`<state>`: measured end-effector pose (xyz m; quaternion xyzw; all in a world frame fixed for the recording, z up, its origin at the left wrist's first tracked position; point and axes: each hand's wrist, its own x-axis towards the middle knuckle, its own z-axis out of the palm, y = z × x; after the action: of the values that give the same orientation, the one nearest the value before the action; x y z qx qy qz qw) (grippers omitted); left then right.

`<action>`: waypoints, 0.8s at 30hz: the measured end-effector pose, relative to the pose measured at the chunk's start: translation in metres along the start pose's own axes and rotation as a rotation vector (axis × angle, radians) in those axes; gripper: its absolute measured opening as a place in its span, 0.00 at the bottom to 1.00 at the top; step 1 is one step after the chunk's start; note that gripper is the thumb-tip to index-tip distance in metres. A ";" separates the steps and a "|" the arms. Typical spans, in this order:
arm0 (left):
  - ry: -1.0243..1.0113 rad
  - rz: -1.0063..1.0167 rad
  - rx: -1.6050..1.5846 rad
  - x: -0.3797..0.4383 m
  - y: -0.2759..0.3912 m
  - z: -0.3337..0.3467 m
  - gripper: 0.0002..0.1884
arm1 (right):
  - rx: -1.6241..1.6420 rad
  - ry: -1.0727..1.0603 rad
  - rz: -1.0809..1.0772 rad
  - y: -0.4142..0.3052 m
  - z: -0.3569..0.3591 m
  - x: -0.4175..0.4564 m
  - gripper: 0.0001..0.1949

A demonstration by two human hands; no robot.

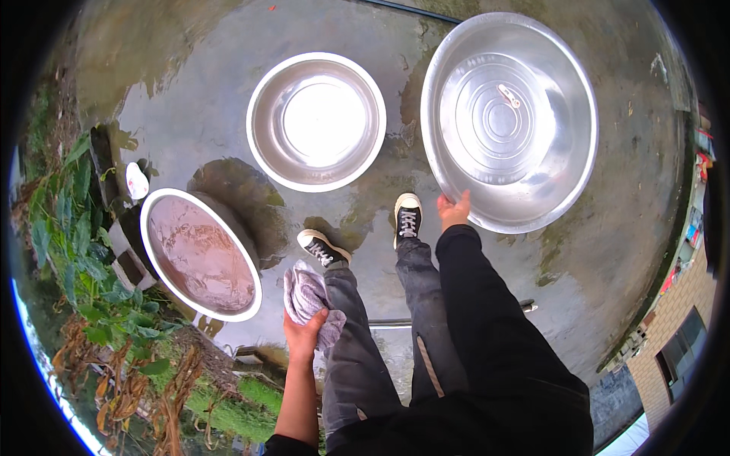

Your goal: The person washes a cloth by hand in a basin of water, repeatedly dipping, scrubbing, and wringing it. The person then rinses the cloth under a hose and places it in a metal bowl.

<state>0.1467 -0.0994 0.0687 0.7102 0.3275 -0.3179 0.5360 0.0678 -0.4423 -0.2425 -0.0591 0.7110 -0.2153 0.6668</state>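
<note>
My left hand [303, 336] grips a bunched, pale purple cloth [312, 299] in front of my left leg. On the other side, my right hand [454, 212] holds the near rim of a large metal basin [582, 165], with the thumb over the edge; the fingers under the rim are partly hidden. A small pale object [509, 96], too small to name, lies on the basin's ringed bottom. Further left, a smaller metal basin [262, 122] stands on wet concrete, its bottom bright with glare.
A third basin [145, 228] at the left contains pinkish-brown liquid. Beside it are a small white item [137, 181], a concrete block [131, 256] and leafy plants [80, 228]. Wet patches mark the concrete ground [621, 171]. A dark pole [410, 8] lies at the far edge.
</note>
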 end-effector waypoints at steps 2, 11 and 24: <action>-0.025 0.047 0.083 0.009 0.008 0.012 0.33 | 0.229 0.024 0.074 -0.006 -0.005 0.007 0.26; -0.198 0.136 0.328 0.037 0.091 0.047 0.35 | -0.032 0.421 -0.150 -0.069 -0.111 -0.004 0.25; -0.765 0.363 1.046 0.020 0.155 0.288 0.42 | -0.392 -0.797 0.055 -0.140 0.011 -0.216 0.36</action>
<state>0.2542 -0.4088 0.0745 0.7574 -0.2073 -0.5687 0.2449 0.0726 -0.4909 0.0104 -0.2439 0.4271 -0.0190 0.8705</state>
